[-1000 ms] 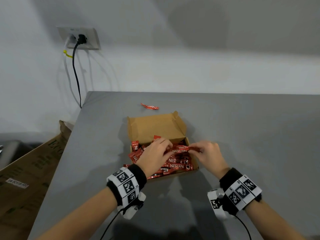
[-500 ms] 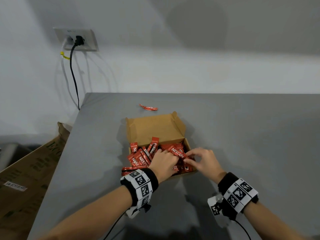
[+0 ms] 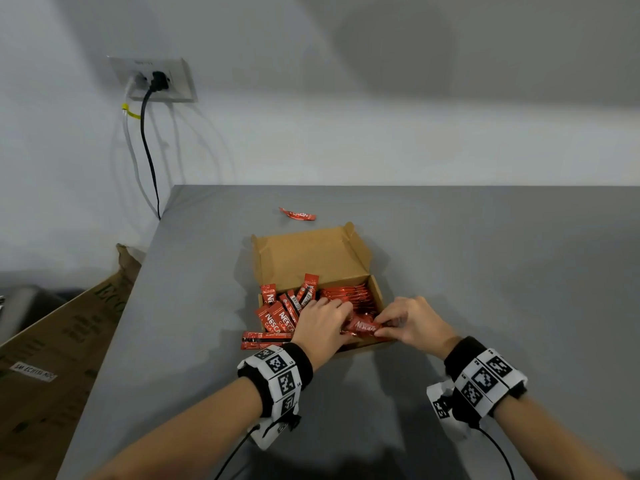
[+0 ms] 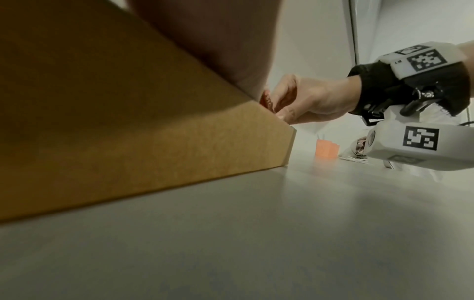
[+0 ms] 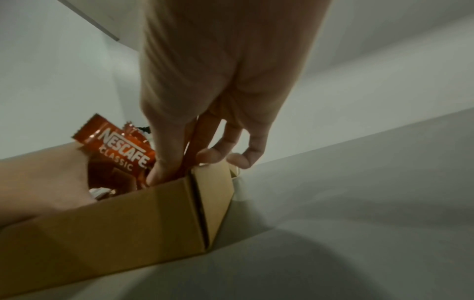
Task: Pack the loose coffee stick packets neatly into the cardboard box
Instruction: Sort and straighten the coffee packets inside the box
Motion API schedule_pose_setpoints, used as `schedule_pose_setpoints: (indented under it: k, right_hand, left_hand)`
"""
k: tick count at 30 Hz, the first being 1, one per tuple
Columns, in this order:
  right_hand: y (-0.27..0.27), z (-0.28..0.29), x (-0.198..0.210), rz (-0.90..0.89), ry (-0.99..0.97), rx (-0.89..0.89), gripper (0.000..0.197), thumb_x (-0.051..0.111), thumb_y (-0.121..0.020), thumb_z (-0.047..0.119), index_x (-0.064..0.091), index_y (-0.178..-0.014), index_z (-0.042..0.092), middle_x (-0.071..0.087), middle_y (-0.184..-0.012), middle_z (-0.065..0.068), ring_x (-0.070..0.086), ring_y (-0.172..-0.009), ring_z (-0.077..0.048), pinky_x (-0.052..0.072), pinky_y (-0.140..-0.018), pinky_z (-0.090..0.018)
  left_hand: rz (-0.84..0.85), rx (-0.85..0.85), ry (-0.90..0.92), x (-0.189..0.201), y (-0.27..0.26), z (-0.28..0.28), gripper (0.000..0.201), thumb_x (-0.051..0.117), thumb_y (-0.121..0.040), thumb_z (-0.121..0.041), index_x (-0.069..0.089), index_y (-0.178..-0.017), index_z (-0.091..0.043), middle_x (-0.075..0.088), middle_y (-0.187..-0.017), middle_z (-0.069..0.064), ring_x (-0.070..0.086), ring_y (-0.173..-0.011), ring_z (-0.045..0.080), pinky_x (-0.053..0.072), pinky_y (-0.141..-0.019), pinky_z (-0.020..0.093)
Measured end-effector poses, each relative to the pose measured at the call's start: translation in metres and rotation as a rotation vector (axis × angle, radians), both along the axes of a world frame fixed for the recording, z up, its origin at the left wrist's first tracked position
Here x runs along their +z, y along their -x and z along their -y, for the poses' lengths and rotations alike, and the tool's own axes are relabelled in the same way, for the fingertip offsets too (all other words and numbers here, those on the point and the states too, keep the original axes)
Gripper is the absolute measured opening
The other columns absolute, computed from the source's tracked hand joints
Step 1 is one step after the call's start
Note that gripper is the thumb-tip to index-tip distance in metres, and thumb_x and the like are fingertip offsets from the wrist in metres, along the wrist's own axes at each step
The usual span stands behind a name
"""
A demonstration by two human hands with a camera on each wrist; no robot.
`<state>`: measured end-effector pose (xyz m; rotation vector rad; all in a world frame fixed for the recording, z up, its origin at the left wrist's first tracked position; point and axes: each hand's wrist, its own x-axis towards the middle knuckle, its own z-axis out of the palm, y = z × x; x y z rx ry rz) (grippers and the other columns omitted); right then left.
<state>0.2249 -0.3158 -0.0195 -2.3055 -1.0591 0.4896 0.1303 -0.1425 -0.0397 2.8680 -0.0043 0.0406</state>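
Observation:
An open cardboard box (image 3: pixel 311 258) sits mid-table with its lid folded back. Inside, red coffee stick packets stand in a neat row (image 3: pixel 346 294) at the right, while others lie jumbled (image 3: pixel 280 308) at the left. My left hand (image 3: pixel 337 317) and right hand (image 3: pixel 386 322) each pinch one end of a single packet (image 3: pixel 362 327) over the box's front right corner. The right wrist view shows the right hand's fingertips (image 5: pixel 156 176) inside the box wall (image 5: pixel 128 223), beside a packet (image 5: pixel 120 150). One packet (image 3: pixel 298 215) lies on the table behind the box.
Two packets (image 3: pixel 265 340) lie outside the box at its front left corner. A big cardboard carton (image 3: pixel 52 358) leans beside the table's left edge. Cables hang from a wall socket (image 3: pixel 156 79). A small orange object (image 4: pixel 325 149) stands far off to the right.
Both hands have dropped from mid-box toward its front right corner. They now hold a packet flat between them just above the front wall.

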Motion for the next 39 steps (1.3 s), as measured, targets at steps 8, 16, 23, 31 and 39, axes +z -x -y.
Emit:
schedule_pose_setpoints:
  k: [8,16,23,31,39]
  right_hand:
    - [-0.001,-0.004,-0.003,0.077,0.152,0.107,0.023,0.075,-0.076,0.027,0.074,-0.098,0.018,0.070,-0.092,-0.003,0.040,-0.074,0.004,0.031,-0.070,-0.007]
    - [-0.002,-0.005,-0.002,0.095,0.179,0.120,0.022,0.074,-0.076,0.027,0.074,-0.096,0.019,0.068,-0.091,-0.004,0.037,-0.071,0.006,0.028,-0.068,-0.006]
    - [0.000,-0.009,0.007,0.165,0.206,0.178,0.023,0.070,-0.081,0.027,0.073,-0.101,0.016,0.070,-0.097,-0.001,0.042,-0.082,-0.006,0.029,-0.074,-0.016]
    - [0.006,-0.014,0.015,0.287,0.337,0.284,0.022,0.061,-0.086,0.031,0.070,-0.105,0.024,0.068,-0.104,0.002,0.051,-0.101,-0.018,0.037,-0.086,-0.030]
    - [0.011,-0.018,0.019,0.393,0.365,0.304,0.022,0.059,-0.086,0.025,0.068,-0.106,0.021,0.067,-0.106,0.002,0.050,-0.105,-0.020,0.032,-0.084,-0.034]
  left_hand:
    - [-0.081,-0.132,-0.180,0.007,0.001,0.000,0.028,0.052,-0.092,-0.028,0.058,-0.116,-0.015,0.058,-0.120,0.003,0.046,-0.113,0.026,0.033,-0.094,0.037]
    - [-0.115,-0.182,-0.286,0.008,-0.001,0.002,0.025,0.048,-0.091,-0.016,0.059,-0.114,-0.014,0.055,-0.119,0.006,0.045,-0.112,0.027,0.031,-0.093,0.037]
    - [-0.079,-0.181,-0.210,0.012,-0.003,0.000,0.027,0.049,-0.090,-0.017,0.050,-0.117,-0.011,0.050,-0.122,0.006,0.047,-0.111,0.025,0.031,-0.089,0.034]
    - [-0.052,-0.172,-0.171,0.011,-0.001,0.000,0.026,0.050,-0.090,-0.009,0.049,-0.116,-0.012,0.057,-0.121,0.004,0.047,-0.114,0.024,0.031,-0.092,0.032]
    - [-0.096,-0.185,-0.199,0.009,-0.002,-0.002,0.023,0.046,-0.089,-0.006,0.057,-0.109,-0.009,0.058,-0.115,0.007,0.042,-0.114,0.024,0.029,-0.092,0.032]
